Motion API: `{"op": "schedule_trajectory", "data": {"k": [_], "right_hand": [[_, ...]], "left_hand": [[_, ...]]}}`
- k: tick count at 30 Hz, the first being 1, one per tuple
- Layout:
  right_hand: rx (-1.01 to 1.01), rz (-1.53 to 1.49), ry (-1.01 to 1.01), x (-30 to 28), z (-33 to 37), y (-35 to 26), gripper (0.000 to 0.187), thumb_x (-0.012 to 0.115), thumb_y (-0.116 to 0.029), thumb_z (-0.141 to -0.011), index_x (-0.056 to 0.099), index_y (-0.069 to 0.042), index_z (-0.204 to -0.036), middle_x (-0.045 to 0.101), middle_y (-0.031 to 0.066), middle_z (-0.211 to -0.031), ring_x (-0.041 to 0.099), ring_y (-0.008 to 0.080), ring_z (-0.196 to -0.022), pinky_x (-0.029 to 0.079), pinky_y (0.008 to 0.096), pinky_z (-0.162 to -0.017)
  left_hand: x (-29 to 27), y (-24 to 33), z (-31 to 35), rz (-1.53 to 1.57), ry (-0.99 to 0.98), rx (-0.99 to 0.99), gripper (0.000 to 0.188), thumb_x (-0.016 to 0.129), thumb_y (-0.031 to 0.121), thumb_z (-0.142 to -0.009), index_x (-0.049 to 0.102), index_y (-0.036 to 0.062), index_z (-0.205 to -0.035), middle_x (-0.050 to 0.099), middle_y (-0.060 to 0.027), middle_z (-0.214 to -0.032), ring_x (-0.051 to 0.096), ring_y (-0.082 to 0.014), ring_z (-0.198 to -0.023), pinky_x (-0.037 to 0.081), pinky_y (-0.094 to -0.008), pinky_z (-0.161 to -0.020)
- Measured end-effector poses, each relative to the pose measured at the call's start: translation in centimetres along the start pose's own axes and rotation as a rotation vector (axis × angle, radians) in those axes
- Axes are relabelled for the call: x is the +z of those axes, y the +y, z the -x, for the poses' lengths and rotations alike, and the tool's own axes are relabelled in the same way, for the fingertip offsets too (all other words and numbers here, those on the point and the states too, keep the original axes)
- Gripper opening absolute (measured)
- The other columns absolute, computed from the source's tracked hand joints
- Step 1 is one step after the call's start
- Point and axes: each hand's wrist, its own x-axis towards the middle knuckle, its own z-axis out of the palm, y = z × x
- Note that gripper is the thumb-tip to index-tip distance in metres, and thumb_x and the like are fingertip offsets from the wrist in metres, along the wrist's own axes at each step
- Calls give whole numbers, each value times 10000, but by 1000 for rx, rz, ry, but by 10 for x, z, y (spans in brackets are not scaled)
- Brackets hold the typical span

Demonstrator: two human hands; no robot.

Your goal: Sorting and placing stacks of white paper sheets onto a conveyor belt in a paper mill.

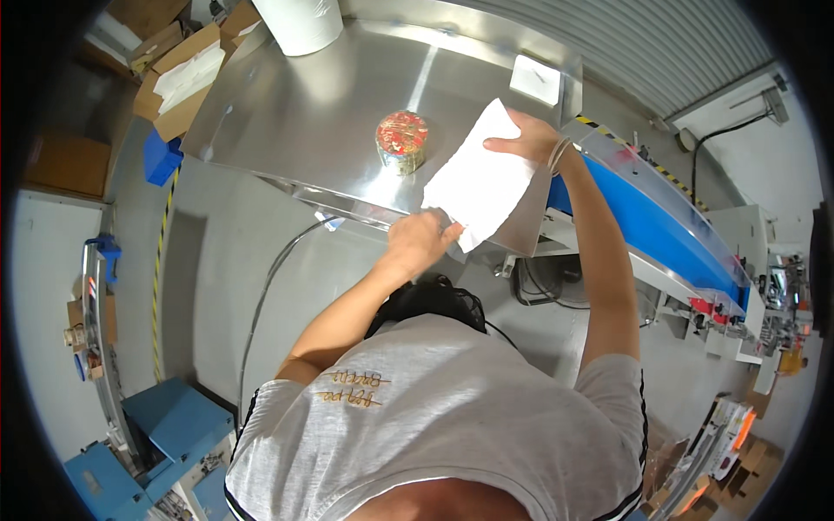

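A white paper towel (pixel 486 182) with a ragged edge is stretched over the near right part of the steel table (pixel 304 113). My right hand (pixel 528 139) grips its upper right side, thumb lying across the top. At the lower left corner, my left hand (pixel 419 241) pinches the paper near the table's front edge. Just left of the sheet stands a round tin (pixel 402 143) with a red and gold patterned top; neither hand touches it. The fingers of both hands are partly hidden by the paper and by the hands themselves.
A large white roll (pixel 302 22) stands at the table's far left. A small white square pad (pixel 535 80) lies far right. Alongside on the right runs a blue conveyor belt (pixel 651 234) with clear side guards. An open cardboard box (pixel 187 78) is at left; a cable (pixel 261 295) trails below.
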Motion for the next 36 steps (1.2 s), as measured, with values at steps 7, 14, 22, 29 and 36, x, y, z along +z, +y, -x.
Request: {"op": "schedule_trajectory", "data": {"k": [7, 14, 22, 29, 36], "right_hand": [[-101, -164, -148, -5, 4, -38, 649, 700, -353, -789, 484, -41, -1315, 594, 120, -1221, 553, 181, -1103, 412, 283, -948], [-471, 127, -380, 11, -2, -58, 559, 699, -367, -758, 571, -135, -1250, 606, 127, -1186, 550, 322, -1071, 392, 377, -971], [-879, 171, 17, -8, -12, -70, 475, 660, -336, -818, 576, -140, -1241, 582, 156, -1166, 551, 289, -1040, 431, 341, -921], [179, -103, 3, -46, 62, 23, 779, 512, -648, -820, 496, -14, -1272, 660, 168, -929, 649, 251, -819, 515, 308, -734], [211, -914, -116, -2, 74, 39, 537, 557, -419, -914, 485, -2, -1243, 623, 136, -1043, 642, 188, -857, 535, 291, -759]], "left_hand": [[70, 35, -7, 768, -126, 167, 379, 520, 338, -928, 623, -21, -991, 622, -93, -744, 603, -232, -648, 490, -361, -621], [126, 96, 2, 917, 89, 317, 244, 410, 204, -964, 505, -11, -1032, 526, -142, -801, 498, -242, -739, 428, -397, -690], [99, 115, -36, 1050, 113, -31, 373, 446, 345, -951, 542, -11, -1002, 566, -78, -807, 547, -145, -679, 469, -304, -596], [111, 107, -57, 1120, 81, -39, 341, 489, 297, -928, 553, -35, -971, 596, -80, -740, 556, -133, -600, 461, -283, -558], [109, 118, -43, 1243, 161, -26, 318, 573, 223, -878, 536, -44, -1046, 560, -50, -720, 536, -118, -599, 429, -262, -516]]}}
